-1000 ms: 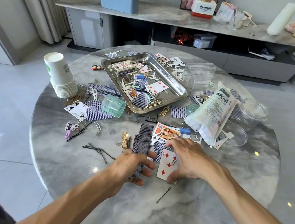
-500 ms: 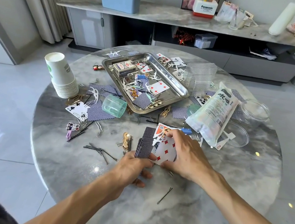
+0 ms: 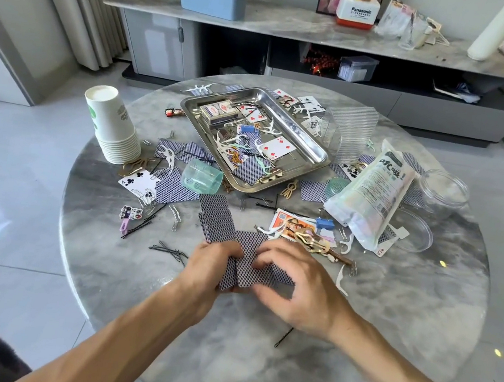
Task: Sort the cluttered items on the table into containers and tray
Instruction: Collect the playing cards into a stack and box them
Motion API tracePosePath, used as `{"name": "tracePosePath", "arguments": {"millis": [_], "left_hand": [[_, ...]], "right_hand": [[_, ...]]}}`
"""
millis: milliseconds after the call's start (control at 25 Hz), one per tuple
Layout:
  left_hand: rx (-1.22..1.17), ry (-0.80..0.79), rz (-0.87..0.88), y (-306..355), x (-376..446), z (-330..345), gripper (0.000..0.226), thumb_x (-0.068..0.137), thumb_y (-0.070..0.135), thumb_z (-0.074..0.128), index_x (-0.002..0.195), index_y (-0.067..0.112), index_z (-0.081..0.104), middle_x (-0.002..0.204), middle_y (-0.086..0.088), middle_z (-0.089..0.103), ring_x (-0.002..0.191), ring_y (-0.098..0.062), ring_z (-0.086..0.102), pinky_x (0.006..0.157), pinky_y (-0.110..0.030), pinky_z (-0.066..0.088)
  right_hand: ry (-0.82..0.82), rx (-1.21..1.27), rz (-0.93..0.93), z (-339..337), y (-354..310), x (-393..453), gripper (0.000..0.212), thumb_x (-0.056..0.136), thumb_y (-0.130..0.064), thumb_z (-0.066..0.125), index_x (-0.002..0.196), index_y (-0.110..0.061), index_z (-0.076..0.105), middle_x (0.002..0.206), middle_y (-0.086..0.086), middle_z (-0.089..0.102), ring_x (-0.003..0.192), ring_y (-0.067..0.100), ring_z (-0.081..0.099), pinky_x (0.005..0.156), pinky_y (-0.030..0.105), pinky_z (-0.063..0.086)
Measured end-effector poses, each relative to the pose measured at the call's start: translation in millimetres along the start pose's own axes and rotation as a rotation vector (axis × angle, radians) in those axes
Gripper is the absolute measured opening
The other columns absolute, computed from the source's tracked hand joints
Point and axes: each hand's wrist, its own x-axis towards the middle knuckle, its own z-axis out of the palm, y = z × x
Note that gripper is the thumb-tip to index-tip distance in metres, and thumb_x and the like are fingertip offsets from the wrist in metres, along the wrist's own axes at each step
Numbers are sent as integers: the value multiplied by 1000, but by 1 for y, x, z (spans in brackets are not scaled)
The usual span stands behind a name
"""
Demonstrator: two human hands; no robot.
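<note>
Blue-backed playing cards [image 3: 217,221] stand fanned in a stack above the round marble table [image 3: 389,307]. My left hand [image 3: 209,269] grips the stack from the left. My right hand [image 3: 295,290] pinches a face-down card against the stack's right side. A steel tray [image 3: 304,133] at the table's middle back holds a card box, cards and floss picks. More cards, hairpins [image 3: 171,250], clips and floss picks lie scattered around.
A stack of paper cups [image 3: 111,125] stands at the left. A small green cup [image 3: 202,177] lies beside the tray. A white pouch [image 3: 374,188], a clear ribbed box [image 3: 350,130] and clear round tubs [image 3: 441,191] sit at the right. One hairpin [image 3: 283,337] lies near my right wrist.
My right hand lifted the five of diamonds off the table, turned it face down and brought it against the stack in my left hand. The stack rose slightly.
</note>
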Motion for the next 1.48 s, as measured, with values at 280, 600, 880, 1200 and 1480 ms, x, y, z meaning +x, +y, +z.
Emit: {"name": "tracePosePath", "arguments": {"millis": [280,600,880,1200,1480], "left_hand": [[17,55,95,0,2,4,15,86,2,54,74,7,62,60,-5,66,50,-15,62,44,-23,46],[6,-119,107,-8,0,0,18,68,9,81,85,10,75,89,-10,76,76,-23,73,60,-30,56],[137,-16,132,-13,2,8,16,92,4,54,96,-2,69,91,-18,75,74,-26,71,64,-34,55],[140,73,9,-6,4,2,26,94,8,43,93,-5,65,72,-15,68,54,-21,63,55,-31,52],[180,10,-16,-11,6,3,21,88,11,48,92,8,68,81,-11,72,71,-25,66,68,-40,53]], "right_hand": [[52,-304,295,0,-6,2,16,86,-16,63,100,-12,58,100,1,58,96,26,56,82,35,43],[-126,-737,305,2,-27,17,74,74,-21,64,141,-9,36,128,6,47,116,29,47,93,41,40],[-295,-643,370,8,-8,-1,30,93,-27,45,119,-15,53,123,4,51,112,28,49,88,39,40],[-265,-404,255,15,2,-5,25,90,-29,51,110,-24,65,135,-6,47,114,23,52,91,37,47],[-246,-287,279,8,16,1,42,83,-41,70,116,-21,54,121,-6,48,114,15,48,95,31,41]]}}
